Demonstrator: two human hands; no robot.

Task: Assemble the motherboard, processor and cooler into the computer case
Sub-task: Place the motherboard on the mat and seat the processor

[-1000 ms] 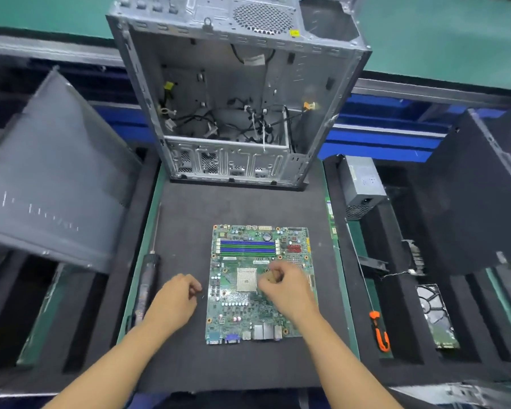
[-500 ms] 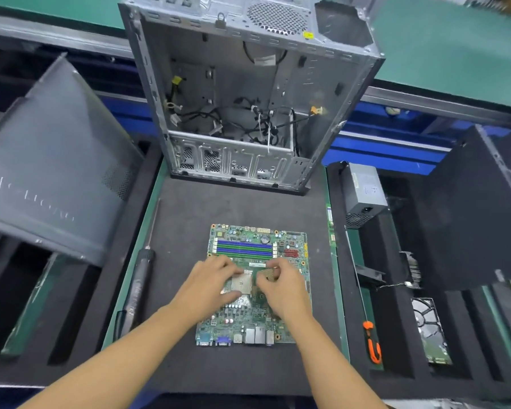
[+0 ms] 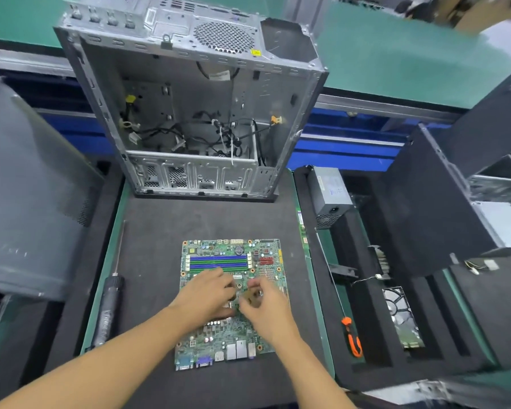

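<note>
Right hand [image 3: 267, 309] pinched the processor [image 3: 252, 299] over the board [image 3: 219, 261]; left hand [image 3: 204, 296], at its 9 o'clock, rested on the board, fingers straight.

We view a computer assembly workshop. Foam trays [image 3: 375, 320] hold a hard drive [image 3: 401, 317] and a screwdriver [image 3: 108, 308]; behind runs, perhaps, a conveyor [image 3: 396, 60].

Person at the bench: two forearms [image 3: 101, 361], uncovered along their whole visible length up to the wrist. Left hand [image 3: 205, 295] and right hand [image 3: 267, 312]: bare, with slender fingers. Blur prevents any reading of nails, knuckles or other fine surface detail.
</note>
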